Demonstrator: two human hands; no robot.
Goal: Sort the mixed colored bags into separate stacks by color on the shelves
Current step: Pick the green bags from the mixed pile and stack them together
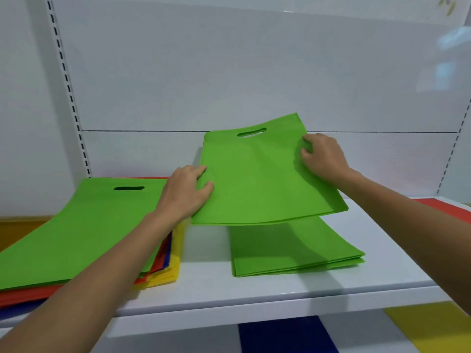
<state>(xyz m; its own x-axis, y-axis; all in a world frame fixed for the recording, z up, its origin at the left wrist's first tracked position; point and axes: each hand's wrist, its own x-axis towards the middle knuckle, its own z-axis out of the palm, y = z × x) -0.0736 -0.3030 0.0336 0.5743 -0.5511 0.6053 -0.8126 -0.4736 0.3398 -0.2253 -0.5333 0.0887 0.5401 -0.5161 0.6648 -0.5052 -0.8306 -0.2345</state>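
At the far left, a slotted upright [66, 80] ran down the white back panel [229, 72] of the shelving. Below it, on the left part of the white shelf [254, 289], lay the mixed stack [158, 266]. A green bag with a cut-out handle [84, 230] lay on top, and the edges of red, blue and yellow bags showed beneath it on the near and right sides.

The left forearm reached across this stack. The left hand [183, 192] gripped the left edge of a lifted green bag [260, 182], with the thumb lying on the top face and the fingers curled at the edge. This bag was held flat in the air, its handle slot toward the back panel, and its near edge hung clear above the green stack [293, 250]. That stack of several green bags lay on the middle of the shelf, just beside the mixed stack but apart from it.

The right hand [323, 159] pinched the lifted bag's right edge near the handle end, fingers curled onto the fabric.

Further right, a red bag [443, 207] lay at the shelf's far end, partly hidden by the right forearm. On the level below, a dark blue bag [285, 337] and a yellow bag [433, 327] lay apart from each other.
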